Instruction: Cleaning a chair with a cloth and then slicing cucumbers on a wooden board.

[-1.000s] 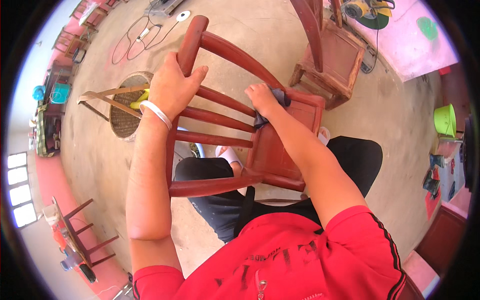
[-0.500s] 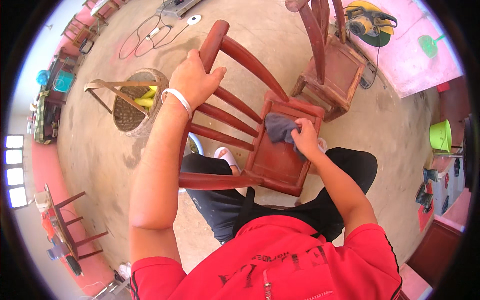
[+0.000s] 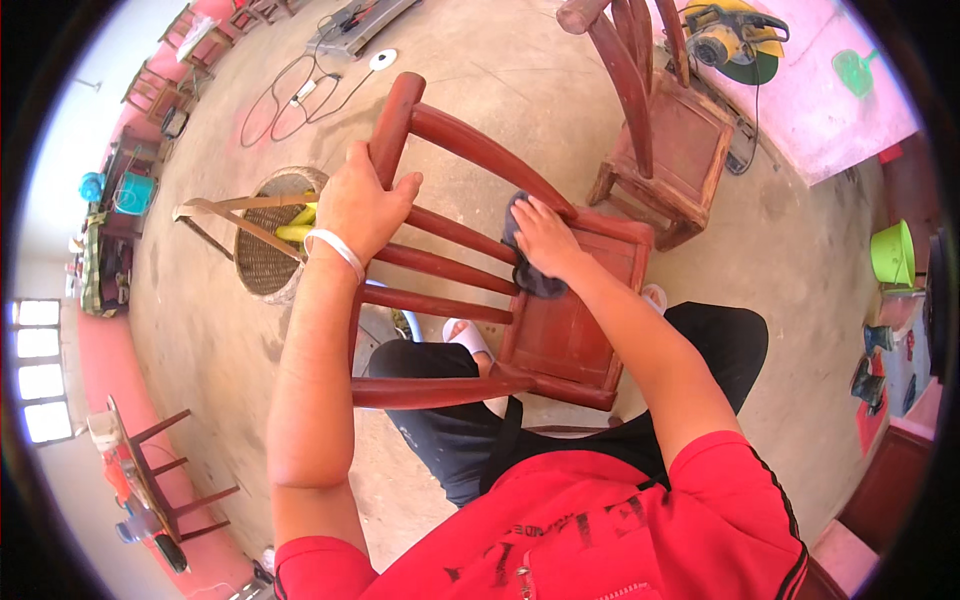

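A reddish-brown wooden chair (image 3: 563,340) stands tilted between my knees, its slatted back leaning to the left. My left hand (image 3: 366,205) grips the chair's top rail near its upper end, thumb on the near side. With my right hand (image 3: 545,237) I press a dark grey cloth (image 3: 540,282) against the far back part of the seat, where the slats meet it. The cloth lies partly under my fingers and bunches out below them. What my left fingertips touch behind the rail is hidden.
A second wooden chair (image 3: 672,150) stands just beyond, at the right. A wicker basket (image 3: 268,262) with yellow things inside sits on the floor to the left. Farther off lie a cable (image 3: 277,120) and a yellow power tool (image 3: 722,42). At far right is a green bucket (image 3: 891,254).
My right hand and the cloth have moved left and away from me, from mid-seat to the base of the slats. My left hand keeps its grip, while the rail sits slightly lower in view.
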`<state>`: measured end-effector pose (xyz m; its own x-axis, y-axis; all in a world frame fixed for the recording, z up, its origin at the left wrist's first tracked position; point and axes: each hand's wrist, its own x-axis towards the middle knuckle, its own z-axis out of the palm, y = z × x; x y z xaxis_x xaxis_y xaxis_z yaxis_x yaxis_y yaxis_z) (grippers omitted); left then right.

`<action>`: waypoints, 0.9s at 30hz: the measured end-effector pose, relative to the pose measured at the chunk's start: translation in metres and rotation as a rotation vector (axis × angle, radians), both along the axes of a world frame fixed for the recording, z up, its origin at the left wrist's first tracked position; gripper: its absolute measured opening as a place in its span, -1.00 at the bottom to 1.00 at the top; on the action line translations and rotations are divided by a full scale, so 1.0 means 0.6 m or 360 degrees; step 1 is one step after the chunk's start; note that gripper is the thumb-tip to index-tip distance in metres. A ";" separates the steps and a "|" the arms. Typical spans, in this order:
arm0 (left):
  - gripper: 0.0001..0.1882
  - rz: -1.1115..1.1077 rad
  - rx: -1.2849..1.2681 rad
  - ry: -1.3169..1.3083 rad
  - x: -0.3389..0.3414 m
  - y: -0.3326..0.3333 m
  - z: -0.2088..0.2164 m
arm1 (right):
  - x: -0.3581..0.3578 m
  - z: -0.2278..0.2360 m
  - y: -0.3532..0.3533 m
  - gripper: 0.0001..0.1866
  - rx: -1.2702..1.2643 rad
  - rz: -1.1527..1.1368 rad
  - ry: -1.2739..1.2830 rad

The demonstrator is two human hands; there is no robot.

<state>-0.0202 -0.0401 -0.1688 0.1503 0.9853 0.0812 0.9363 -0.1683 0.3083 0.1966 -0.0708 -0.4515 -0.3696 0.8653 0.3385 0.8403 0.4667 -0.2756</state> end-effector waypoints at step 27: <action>-0.45 0.0104 -0.0393 -0.0908 0.008 -0.005 -0.004 | -0.071 0.324 0.030 -0.36 0.0512 -0.0179 0.1083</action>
<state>-0.0155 -0.0430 -0.1714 0.0892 0.9910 -0.1001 0.6185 0.0237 0.7854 0.1537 -0.0529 -0.2574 0.0956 0.7056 0.7022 0.5809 0.5333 -0.6150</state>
